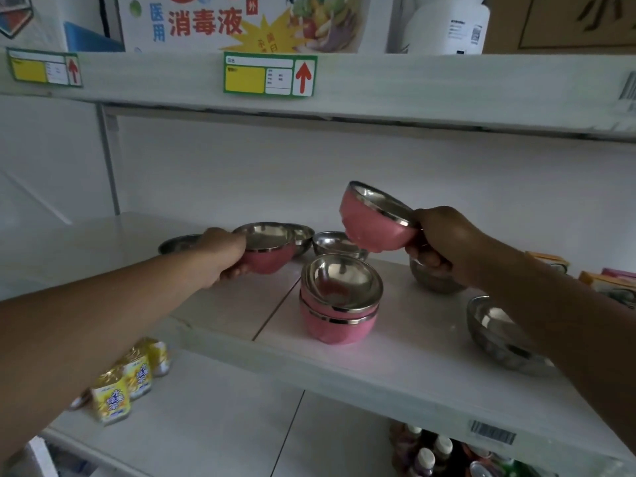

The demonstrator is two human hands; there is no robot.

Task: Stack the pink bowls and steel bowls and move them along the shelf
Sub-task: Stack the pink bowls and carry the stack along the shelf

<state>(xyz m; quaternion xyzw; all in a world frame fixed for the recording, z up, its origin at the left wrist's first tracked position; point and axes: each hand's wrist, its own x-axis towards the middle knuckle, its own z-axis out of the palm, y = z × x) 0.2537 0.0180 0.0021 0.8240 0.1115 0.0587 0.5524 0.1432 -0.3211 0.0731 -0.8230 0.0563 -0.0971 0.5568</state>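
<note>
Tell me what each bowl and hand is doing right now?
Left hand: grips a pink bowl low over the shelf.
Right hand: holds a tilted pink bowl in the air.
Pink stack: upright on the shelf, top bowl sitting crooked.
Steel bowls: loose, upright, unstacked.

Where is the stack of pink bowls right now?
The pink bowl stack stands mid-shelf, between the left hand and right hand, each gripping a pink bowl.

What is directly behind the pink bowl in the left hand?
Behind the pink bowl in the left hand, steel bowls stand on the shelf; the bowl partly covers them.
</note>
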